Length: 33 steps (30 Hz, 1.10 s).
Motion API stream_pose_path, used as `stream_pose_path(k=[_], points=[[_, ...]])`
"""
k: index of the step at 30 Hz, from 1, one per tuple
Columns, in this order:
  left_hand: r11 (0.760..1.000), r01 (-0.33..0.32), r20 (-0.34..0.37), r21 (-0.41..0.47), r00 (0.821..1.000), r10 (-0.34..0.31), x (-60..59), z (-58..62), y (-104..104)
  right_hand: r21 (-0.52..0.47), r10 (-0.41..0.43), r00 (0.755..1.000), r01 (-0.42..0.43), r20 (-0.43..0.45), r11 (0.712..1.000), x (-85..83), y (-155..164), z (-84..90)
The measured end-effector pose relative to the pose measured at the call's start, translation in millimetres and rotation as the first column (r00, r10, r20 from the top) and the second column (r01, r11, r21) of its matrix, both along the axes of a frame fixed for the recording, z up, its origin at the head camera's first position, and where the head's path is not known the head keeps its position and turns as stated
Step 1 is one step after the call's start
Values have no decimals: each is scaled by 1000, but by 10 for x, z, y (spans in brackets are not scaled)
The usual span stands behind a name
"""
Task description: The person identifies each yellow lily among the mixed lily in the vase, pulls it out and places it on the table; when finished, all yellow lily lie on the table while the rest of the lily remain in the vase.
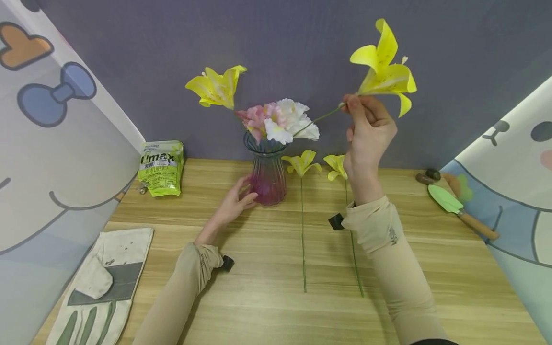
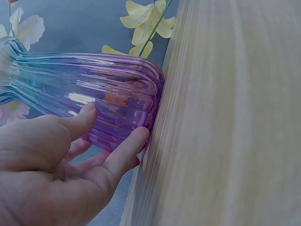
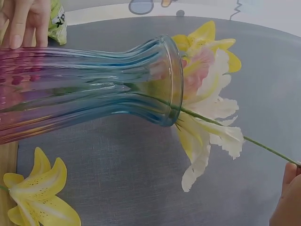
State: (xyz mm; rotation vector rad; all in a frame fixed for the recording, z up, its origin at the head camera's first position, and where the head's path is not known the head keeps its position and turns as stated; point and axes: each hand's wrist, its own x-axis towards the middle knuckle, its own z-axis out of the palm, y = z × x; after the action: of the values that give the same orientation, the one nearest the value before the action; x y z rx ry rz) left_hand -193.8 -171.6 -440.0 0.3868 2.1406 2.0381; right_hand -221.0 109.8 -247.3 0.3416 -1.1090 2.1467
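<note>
A ribbed glass vase [image 1: 268,178], blue at the top and purple at the base, stands upright on the table. My left hand [image 1: 235,201] holds its lower left side, thumb and fingers around the base. High at the right, my right hand [image 1: 366,129] pinches the green stem of a yellow lily [image 1: 385,79] just under the bloom. That stem [image 3: 207,119] slants down through the vase's mouth into the glass. Pink flowers [image 1: 258,117], white flowers [image 1: 293,120] and another yellow lily [image 1: 215,87] stand in the vase.
Two long-stemmed lilies lie right of the vase, one lily [image 1: 303,163] nearer it, the other lily [image 1: 336,166] partly behind my right wrist. A green bag [image 1: 161,167] and work gloves [image 1: 103,282] are at left. A trowel [image 1: 461,211] and dark stones [image 1: 429,176] lie at right.
</note>
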Motion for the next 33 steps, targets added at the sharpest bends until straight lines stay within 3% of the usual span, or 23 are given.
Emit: stream_pose_path(k=[9, 15, 20, 33], points=[[1000, -5, 16, 6, 1000, 5, 12, -8, 4, -13, -19, 998, 18, -63, 1000, 63, -86, 16], [1000, 9, -3, -1, 1000, -9, 14, -7, -3, -35, -26, 999, 25, -42, 999, 50, -99, -2], [1000, 19, -9, 5, 1000, -18, 9, -13, -6, -38, -79, 997, 78, -21, 996, 42, -89, -22], [1000, 11, -13, 16, 1000, -10, 6, -3, 1, -282, 15, 998, 5, 66, 959, 16, 153, 82]])
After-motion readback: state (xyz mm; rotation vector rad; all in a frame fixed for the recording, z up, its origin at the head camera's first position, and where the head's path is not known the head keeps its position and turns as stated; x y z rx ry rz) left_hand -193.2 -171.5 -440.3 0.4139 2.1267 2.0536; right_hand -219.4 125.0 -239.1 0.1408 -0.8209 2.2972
